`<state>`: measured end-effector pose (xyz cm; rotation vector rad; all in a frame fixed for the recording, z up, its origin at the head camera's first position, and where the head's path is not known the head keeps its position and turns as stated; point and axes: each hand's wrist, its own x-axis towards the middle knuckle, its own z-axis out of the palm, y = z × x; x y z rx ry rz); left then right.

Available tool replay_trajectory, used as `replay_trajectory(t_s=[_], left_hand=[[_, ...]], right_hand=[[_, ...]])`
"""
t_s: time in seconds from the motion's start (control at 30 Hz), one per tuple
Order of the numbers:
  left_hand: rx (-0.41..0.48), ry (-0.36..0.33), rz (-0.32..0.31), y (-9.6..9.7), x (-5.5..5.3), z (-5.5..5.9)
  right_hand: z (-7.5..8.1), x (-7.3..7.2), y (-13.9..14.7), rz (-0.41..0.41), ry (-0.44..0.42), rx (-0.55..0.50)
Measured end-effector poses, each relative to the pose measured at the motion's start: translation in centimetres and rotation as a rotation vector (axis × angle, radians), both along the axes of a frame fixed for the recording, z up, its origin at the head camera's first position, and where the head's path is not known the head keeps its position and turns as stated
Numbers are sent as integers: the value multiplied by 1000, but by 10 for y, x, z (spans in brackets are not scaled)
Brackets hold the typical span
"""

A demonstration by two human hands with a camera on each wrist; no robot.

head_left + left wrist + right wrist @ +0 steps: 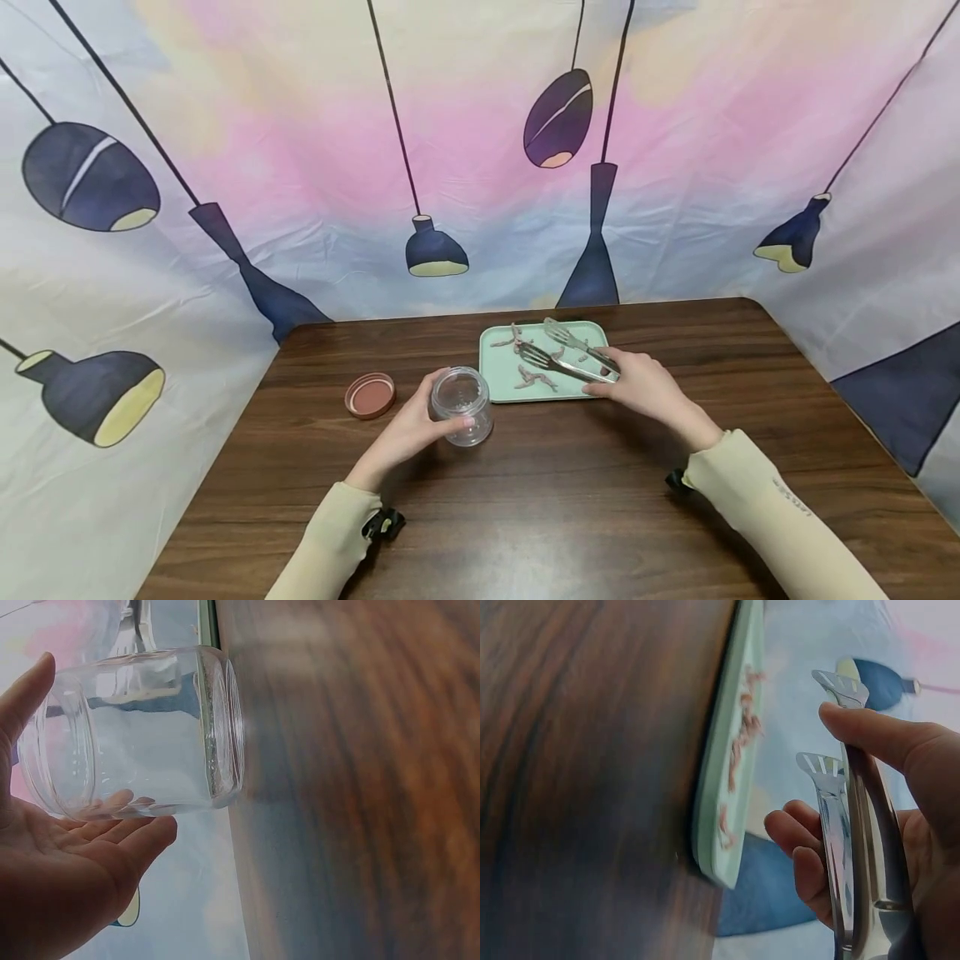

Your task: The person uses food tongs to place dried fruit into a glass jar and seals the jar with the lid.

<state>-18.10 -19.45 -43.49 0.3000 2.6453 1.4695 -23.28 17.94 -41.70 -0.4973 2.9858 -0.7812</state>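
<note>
A clear round jar (462, 404) stands upright on the table, and my left hand (412, 427) holds it with thumb and fingers on opposite sides. Through its wall in the left wrist view, the jar (146, 735) shows nothing inside. My right hand (647, 385) grips metal tongs (567, 365) above a pale green tray (495, 388). The tongs' slotted tips stand apart, with nothing between them in the right wrist view. Several thin pinkish strips (535, 379), of a kind I cannot tell, lie scattered on the tray; the tongs hide part of them.
A reddish-brown round lid (371, 395) lies on the table left of the left hand. The dark wooden table (495, 517) reaches back to a hanging cloth (495, 150) printed with lamps.
</note>
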Motion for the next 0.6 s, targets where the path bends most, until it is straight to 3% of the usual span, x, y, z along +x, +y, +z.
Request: replay_trajectory(t_s=[0.3,0.6], left_hand=[[2,2,-8,-1,1,1],[6,2,-30,-1,2,2]], right_hand=[[-16,0,-22,76,-24,63],[-16,1,-27,107,-8,107]])
